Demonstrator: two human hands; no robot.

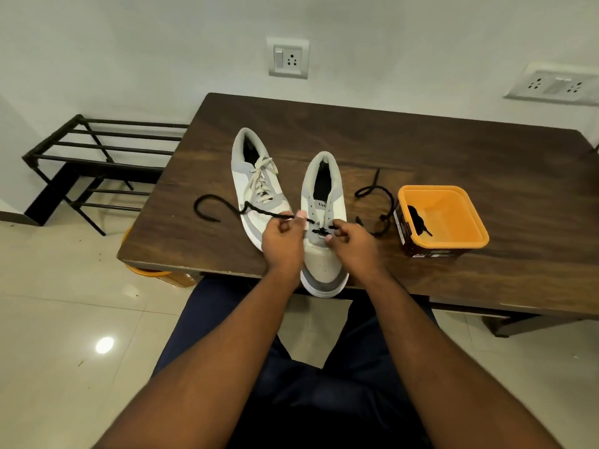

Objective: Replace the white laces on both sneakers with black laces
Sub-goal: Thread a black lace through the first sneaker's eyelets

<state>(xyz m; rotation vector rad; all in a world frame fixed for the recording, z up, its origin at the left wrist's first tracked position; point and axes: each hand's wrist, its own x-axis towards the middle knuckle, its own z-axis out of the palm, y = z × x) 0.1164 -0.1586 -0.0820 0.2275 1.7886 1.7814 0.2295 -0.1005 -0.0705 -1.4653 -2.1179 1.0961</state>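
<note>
Fingers of the left hand (282, 236) were curled and pinching one run of the black lace (259, 211); those of the right hand (351, 236) were curled on the other run, just at the lowest eyelets of the near sneaker (324, 222). That sneaker stood at the table's (453, 150) front edge, toe slightly overhanging, its white lace already out. The lace's left tail trailed across the toe of the far sneaker (256, 176) (white lace (261, 179) not yet removed) and curled toward the left edge; the right tail looped toward the orange tub (444, 218), which held what appeared to be a second black lace.

Judgement: the lace is soft, light and limp, prone to twisting; best taken close to its stiff tip for threading. The sneaker is light and may shift under pull.

Both forearms reached forward over the front edge, wrists level, hands flanking the near sneaker.
</note>
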